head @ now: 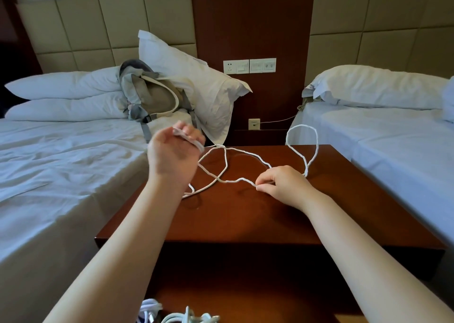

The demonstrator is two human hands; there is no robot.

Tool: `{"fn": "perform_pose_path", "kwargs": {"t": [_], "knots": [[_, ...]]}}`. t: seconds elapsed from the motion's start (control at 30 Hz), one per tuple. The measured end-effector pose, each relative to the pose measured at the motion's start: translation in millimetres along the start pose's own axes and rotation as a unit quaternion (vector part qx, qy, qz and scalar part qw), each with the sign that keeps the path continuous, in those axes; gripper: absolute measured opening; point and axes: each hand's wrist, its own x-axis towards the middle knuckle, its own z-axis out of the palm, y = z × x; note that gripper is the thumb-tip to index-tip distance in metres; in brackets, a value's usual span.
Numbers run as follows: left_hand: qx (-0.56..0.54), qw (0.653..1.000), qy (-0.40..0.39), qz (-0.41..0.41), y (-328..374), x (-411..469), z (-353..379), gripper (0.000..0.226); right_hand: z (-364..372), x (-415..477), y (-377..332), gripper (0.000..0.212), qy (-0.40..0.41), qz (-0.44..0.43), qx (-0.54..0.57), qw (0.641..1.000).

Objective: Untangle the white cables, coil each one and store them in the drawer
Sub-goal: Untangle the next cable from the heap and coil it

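Between two beds stands a dark wooden nightstand (245,212), and one white cable (228,181) sprawls across its top in loose, crossing loops. The left hand (172,155), raised over the top's left side, grips a few turns of the cable round its curled fingers. The right hand (282,185) pinches the same cable down at the tabletop, one loop arching up beyond it. More white cables (172,315) bunch at the bottom edge, too tangled to count. One grey backpack (152,96) leans against a pillow (196,84).

two hands, left hand (172,154) and right hand (282,185); one white cable (227,181) on one worktop (245,214); two beds, left bed (61,175) and right bed (393,138); one backpack (154,96); one cable heap (177,316), bottom edge, strands uncountable.
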Motion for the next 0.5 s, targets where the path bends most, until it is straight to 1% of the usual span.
{"fn": "perform_pose_path", "kwargs": {"t": [0.07,0.13,0.17,0.2,0.23,0.27,0.33,0.37,0.43,0.5], "knots": [[-0.011,0.996,0.077,0.047,8,7,-6,0.019,-1,0,-1,0.014,0.003,-0.001,0.010,1.000],[0.034,0.986,0.136,0.085,7,12,-16,0.025,0,0,-1,0.011,0.024,-0.023,0.019,0.999],[0.094,0.978,0.152,0.110,4,14,-21,0.026,0,0,-1,0.010,0.036,-0.033,0.028,0.998],[0.176,0.962,0.162,0.131,0,13,-25,0.028,1,1,-1,0.010,0.051,-0.042,0.038,0.997],[0.280,0.934,0.168,0.145,-5,12,-30,0.031,2,1,-1,0.011,0.070,-0.052,0.040,0.995],[0.396,0.890,0.170,0.151,-10,11,-33,0.034,3,1,0,0.013,0.097,-0.067,0.028,0.993],[0.608,0.766,0.148,0.146,-20,7,-38,0.038,4,2,1,0.017,0.182,-0.107,-0.030,0.977],[0.678,0.710,0.133,0.134,-25,4,-39,0.039,4,3,1,0.018,0.229,-0.127,-0.064,0.963],[0.764,0.630,0.093,0.105,-32,0,-37,0.037,3,3,0,0.014,0.313,-0.150,-0.123,0.930],[0.832,0.548,0.049,0.073,-40,-2,-34,0.036,1,3,-2,0.007,0.371,-0.151,-0.171,0.900]]}}
